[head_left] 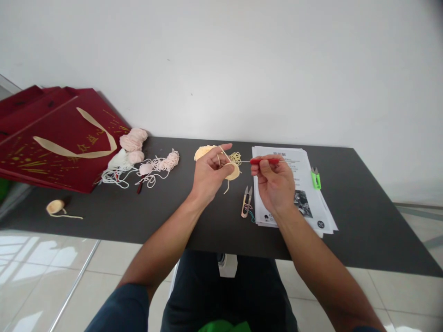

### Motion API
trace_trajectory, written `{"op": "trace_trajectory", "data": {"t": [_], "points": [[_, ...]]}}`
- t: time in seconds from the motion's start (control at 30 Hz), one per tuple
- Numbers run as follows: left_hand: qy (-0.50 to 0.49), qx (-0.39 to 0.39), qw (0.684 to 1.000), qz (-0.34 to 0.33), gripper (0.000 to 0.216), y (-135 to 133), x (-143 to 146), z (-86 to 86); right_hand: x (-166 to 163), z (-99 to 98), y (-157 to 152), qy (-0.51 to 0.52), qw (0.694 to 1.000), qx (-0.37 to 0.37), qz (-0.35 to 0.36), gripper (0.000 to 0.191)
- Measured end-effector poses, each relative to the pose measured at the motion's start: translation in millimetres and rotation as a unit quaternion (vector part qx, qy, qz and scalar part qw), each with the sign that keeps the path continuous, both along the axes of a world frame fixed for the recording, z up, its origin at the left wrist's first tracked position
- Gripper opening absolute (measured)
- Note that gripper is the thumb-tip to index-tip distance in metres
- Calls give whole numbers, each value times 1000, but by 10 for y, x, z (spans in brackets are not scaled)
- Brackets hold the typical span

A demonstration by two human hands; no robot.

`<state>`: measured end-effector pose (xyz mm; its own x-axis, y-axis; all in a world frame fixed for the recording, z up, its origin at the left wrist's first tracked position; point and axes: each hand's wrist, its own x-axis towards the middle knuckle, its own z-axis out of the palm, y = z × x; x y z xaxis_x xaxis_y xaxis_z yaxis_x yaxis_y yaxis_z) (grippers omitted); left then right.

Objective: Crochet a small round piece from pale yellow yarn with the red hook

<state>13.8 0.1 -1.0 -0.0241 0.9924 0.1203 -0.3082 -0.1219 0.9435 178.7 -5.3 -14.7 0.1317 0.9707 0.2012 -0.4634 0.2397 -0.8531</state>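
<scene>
My left hand (208, 174) is closed on a small round cream crochet piece (233, 173), with cream yarn running over its fingers. A ball of the same cream yarn (203, 151) lies just behind that hand. My right hand (274, 184) pinches a red-handled crochet hook (265, 161) whose metal tip points left toward the crochet piece. Both hands hover above the dark table (363, 221), close together near its middle.
Small snips (246, 202) lie between my hands. A stack of printed papers (304, 193) lies under my right hand, with green snips (315, 178) beside it. Pink and white yarn (138, 157) sits left, next to dark red gift bags (58, 138). A small cream yarn piece (55, 207) lies far left.
</scene>
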Motion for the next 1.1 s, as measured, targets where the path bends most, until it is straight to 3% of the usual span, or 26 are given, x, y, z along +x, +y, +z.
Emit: {"op": "trace_trajectory", "data": {"t": [0.17, 0.47, 0.7, 0.83, 0.9, 1.0, 1.1], "points": [[-7, -1, 1000, 8, 52, 19, 15, -27, -115, 41, -59, 48, 997, -60, -7, 21], [-18, 34, 999, 38, 56, 50, 22, -80, -143, 64, -73, 61, 996, -68, -14, 20], [41, 29, 998, 41, 69, 47, 7, -64, -204, 7, -117, -12, 998, -1, -60, 12], [-41, -10, 999, 5, 74, 47, 29, -58, -229, -26, -217, -148, 982, 33, -115, 11], [-83, -33, 996, -8, 72, 40, 42, -53, -239, -51, -272, -209, 961, 95, -156, 17], [-139, -61, 988, -15, 69, 22, 54, -30, -241, -110, -313, -265, 925, 208, -173, 30], [-183, -83, 979, -28, 65, 10, 48, 7, -236, -163, -298, -274, 918, 240, -157, 37]]}}
